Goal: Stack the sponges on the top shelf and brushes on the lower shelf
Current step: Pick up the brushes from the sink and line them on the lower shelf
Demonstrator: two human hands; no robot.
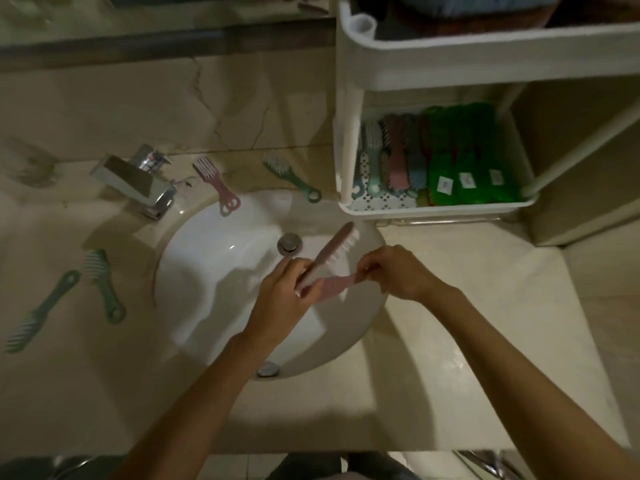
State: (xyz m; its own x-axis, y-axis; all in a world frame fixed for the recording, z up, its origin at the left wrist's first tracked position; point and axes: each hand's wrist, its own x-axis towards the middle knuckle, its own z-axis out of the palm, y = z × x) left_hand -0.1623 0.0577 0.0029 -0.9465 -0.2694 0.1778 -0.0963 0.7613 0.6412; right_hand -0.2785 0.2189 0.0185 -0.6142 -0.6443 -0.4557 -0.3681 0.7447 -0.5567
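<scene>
Over the sink, my left hand (287,292) grips the handle of a pink brush (332,247) that points up and right, white bristles facing right. My right hand (391,271) pinches the end of a second pink brush (334,285), which lies across to my left hand. A pink brush (216,187) and a green brush (291,176) lie behind the basin. Two green brushes (104,285) (38,313) lie on the counter at left. The white rack's lower shelf (440,206) holds several brushes (391,161) and green packaged items (467,161).
A white round basin (214,271) with a metal drain (289,242) sits in the beige counter. The chrome faucet (138,181) stands at its back left. The rack's upper shelf (485,57) overhangs the right rear; a beige wall stands at far right.
</scene>
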